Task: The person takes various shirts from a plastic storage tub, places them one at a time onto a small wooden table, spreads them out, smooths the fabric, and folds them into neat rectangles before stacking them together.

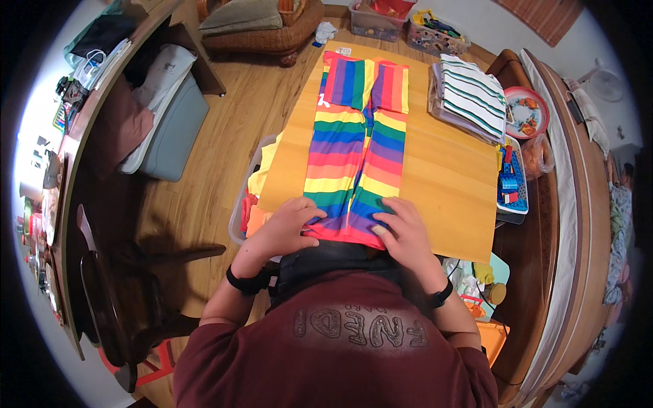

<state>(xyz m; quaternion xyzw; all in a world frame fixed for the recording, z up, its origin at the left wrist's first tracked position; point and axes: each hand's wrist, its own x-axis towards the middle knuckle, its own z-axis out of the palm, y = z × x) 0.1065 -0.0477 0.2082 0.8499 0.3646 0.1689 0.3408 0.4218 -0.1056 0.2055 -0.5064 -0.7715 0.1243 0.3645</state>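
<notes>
A rainbow-striped garment (334, 160) lies folded lengthwise on a yellow-brown tabletop (449, 194), its near edge close to my body. Vertically striped panels (352, 84) lie across its far end, and a white label shows there. My left hand (291, 224) rests at the near left corner, fingers on the cloth and thumb by the red hem. Over the near right corner, my right hand (403, 227) spreads its fingers on the fabric, thumb near the purple stripe. Both hands touch the cloth with fingers apart.
Folded clothes (469, 97) are stacked at the table's far right. Beside them are a floral enamel plate (525, 112) and a bin of toy bricks (511, 176). A clear tub (239, 211) of clothes stands left of the table. A dark wooden chair (122, 301) is further left.
</notes>
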